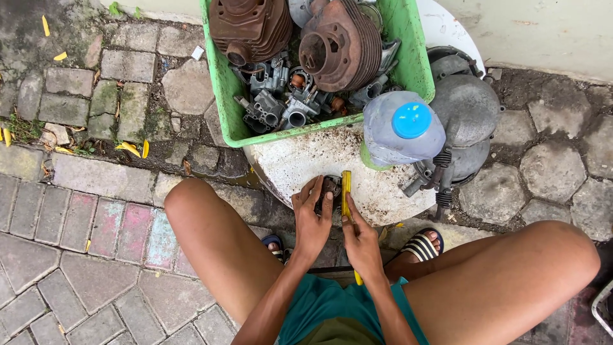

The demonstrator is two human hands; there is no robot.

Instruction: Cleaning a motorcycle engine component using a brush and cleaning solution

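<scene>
Gripping a small metal part (330, 186), left hand (311, 220); right hand (361, 239) clasps a yellow tool (346, 191).

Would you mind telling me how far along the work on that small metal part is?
Done: nothing looks finished or set aside. In hand: the left hand steadies a small dark metal part on the white round surface, while the right hand works a yellow-handled tool against it. Left: carburettor parts wait in the green crate.

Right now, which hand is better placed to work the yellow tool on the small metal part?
Probably the right hand: it already grips the yellow tool, tip at the small metal part. The left hand steadies that part on the white disc.
</scene>
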